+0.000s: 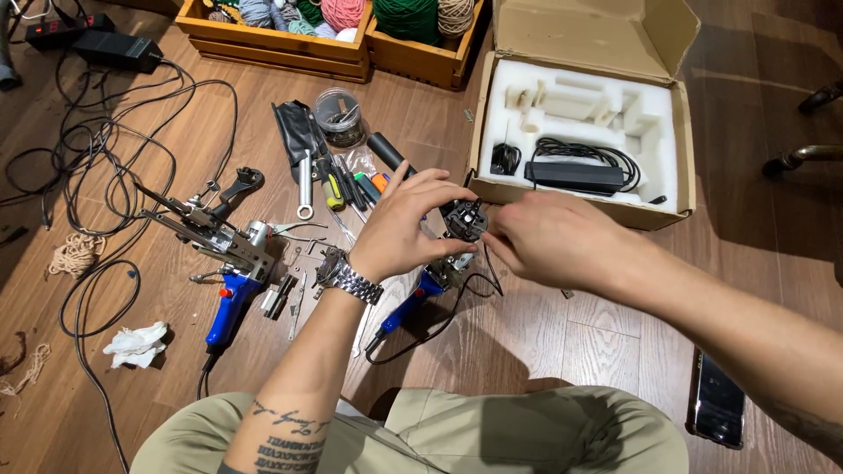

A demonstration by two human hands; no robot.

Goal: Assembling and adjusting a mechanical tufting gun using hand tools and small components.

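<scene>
Head view, looking down past crossed legs to a wooden floor (544, 333) strewn with tools. The left hand (408, 224) wraps over the top of a blue-handled tufting gun (439, 272), its fingers (439, 189) curled narrow around the upper body, the thumb against the gun's black front head (465, 219). The right hand (553, 237) comes in from the other side, its fingers (496, 230) pinched close together at that same black head, touching it; whether they hold a small part there cannot be told. The gun sits between the two hands, its blue grip pointing back toward the knees and its black cord (421, 338) trailing on the floor. A second blue-handled gun (230, 263) lies well apart to the left. Screwdrivers (338, 184) lie just behind the left hand. An open cardboard box (584, 114) with white foam stands near the right hand, and a phone (716, 399) lies under the right forearm.
</scene>
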